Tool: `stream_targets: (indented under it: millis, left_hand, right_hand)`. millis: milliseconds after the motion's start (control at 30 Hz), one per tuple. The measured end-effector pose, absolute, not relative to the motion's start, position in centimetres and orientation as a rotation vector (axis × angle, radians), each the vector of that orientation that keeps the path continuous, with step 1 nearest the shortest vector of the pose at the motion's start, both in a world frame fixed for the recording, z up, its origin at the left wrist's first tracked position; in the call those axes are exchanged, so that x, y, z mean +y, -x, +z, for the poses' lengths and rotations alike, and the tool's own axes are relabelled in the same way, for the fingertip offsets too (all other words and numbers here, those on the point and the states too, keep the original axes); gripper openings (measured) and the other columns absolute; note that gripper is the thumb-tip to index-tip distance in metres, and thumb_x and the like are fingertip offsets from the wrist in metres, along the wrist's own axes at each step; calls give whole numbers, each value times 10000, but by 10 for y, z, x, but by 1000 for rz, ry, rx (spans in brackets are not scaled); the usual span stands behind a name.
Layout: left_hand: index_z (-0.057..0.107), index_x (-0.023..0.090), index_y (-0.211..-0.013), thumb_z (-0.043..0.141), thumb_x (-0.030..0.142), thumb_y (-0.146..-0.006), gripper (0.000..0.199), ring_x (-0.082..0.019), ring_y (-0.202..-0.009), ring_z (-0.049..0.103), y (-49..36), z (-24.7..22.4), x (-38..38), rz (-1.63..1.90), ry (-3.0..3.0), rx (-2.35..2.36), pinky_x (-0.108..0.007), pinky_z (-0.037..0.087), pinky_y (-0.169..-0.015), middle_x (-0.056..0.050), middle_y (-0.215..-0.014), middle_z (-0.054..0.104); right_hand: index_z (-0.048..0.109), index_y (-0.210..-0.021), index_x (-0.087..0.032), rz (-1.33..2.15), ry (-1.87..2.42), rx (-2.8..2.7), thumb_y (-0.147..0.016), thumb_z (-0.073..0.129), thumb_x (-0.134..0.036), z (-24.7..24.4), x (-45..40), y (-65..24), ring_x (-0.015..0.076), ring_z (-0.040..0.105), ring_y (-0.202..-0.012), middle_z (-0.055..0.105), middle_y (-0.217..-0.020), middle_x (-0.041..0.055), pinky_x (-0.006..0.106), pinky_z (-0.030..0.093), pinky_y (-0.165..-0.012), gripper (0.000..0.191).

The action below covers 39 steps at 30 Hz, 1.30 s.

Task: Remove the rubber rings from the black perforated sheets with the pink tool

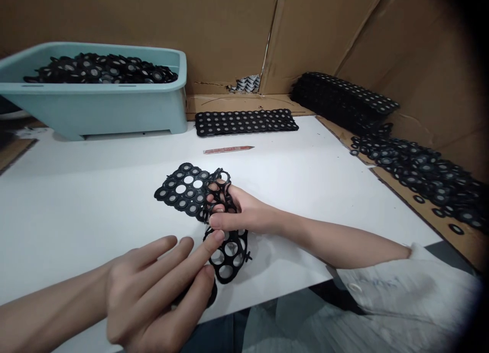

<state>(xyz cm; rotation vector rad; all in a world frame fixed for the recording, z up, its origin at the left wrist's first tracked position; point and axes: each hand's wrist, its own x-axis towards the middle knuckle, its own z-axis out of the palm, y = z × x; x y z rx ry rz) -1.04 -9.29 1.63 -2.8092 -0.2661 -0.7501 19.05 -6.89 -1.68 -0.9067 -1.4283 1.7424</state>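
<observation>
Near the middle of the white table, my right hand [237, 210] grips a black perforated sheet [185, 190], its fingers wrapped round the folded part. The sheet's left part still has grey discs in most rings, while a few rings show white. Below the hand hangs a strip of open rings [231, 251]. My left hand [164, 292] is in front and to the left, its index fingertip near my right thumb. Something black shows partly beneath the left palm; whether the left fingers hold it is hidden.
A light blue bin [130, 108] full of black rings stands at the back left. Behind the hands lie a red pointed strip [229, 150] and a flat black sheet [246, 123]. Stacked sheets [340, 101] and a heap of loose rings [424, 174] lie along the right side.
</observation>
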Motion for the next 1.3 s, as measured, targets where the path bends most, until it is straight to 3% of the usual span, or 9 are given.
stream_targets:
  millis: [167, 333, 467, 600, 800, 933, 1100, 1300]
  left_hand:
    - [608, 186, -682, 553, 86, -736, 126, -214, -764, 641, 10, 18, -89, -705, 2657, -71, -318, 520, -560, -53, -783, 704]
    - [553, 187, -586, 476, 68, -773, 235, -189, -665, 624, 6, 5, -82, -1085, 2451, 29, -321, 475, -538, -38, -693, 693]
    - [575, 174, -624, 511, 75, -756, 177, -204, -704, 628, 6, 6, -83, -812, 2580, -36, -316, 478, -527, -69, -723, 697]
    - [541, 184, -608, 465, 94, -777, 207, -211, -679, 623, 7, -2, -81, -1060, 2446, 43, -334, 466, -505, -68, -722, 690]
    - [525, 194, -589, 416, 111, -785, 239, -231, -717, 629, 5, -12, -79, -1091, 2464, 55, -348, 476, -500, -83, -782, 687]
    - [524, 207, -552, 425, 127, -791, 271, -211, -670, 636, 3, 0, -79, -1039, 2451, 88, -318, 485, -463, -45, -708, 693]
    - [595, 199, -602, 490, 115, -774, 217, -214, -700, 653, 5, 25, -81, -641, 2595, 47, -293, 520, -482, -49, -729, 705]
    - [620, 176, -684, 562, 121, -743, 99, -220, -755, 649, 11, 22, -71, -747, 2656, 25, -296, 528, -549, -83, -822, 701]
  right_hand:
    - [432, -969, -210, 1756, 938, -1419, -651, 678, -398, -13, -70, -190, 93, 411, -690, 407, -803, -13, 261, 417, -719, 444]
    - [432, -971, -216, 1735, 946, -1431, -659, 674, -383, -15, -70, -189, 93, 424, -701, 414, -814, -11, 265, 418, -716, 429]
    - [438, -971, -216, 1709, 959, -1446, -665, 667, -382, -17, -70, -189, 97, 431, -700, 424, -821, -8, 272, 428, -704, 418]
    - [450, -957, -217, 1678, 958, -1466, -669, 662, -378, -16, -71, -190, 97, 441, -701, 441, -842, -5, 272, 436, -699, 393]
    - [455, -963, -207, 1657, 908, -1483, -674, 661, -352, -15, -72, -189, 98, 457, -693, 458, -821, -1, 258, 437, -663, 384]
    - [458, -967, -214, 1633, 899, -1500, -688, 649, -351, -16, -72, -188, 92, 469, -706, 471, -853, -3, 252, 439, -675, 365]
    - [452, -988, -204, 1609, 958, -1520, -689, 636, -406, -17, -72, -188, 105, 479, -732, 483, -860, 3, 271, 441, -705, 405]
    - [474, -959, -197, 1469, 1092, -1493, -743, 533, -507, -15, -76, -183, 139, 490, -827, 512, -903, 14, 300, 412, -768, 383]
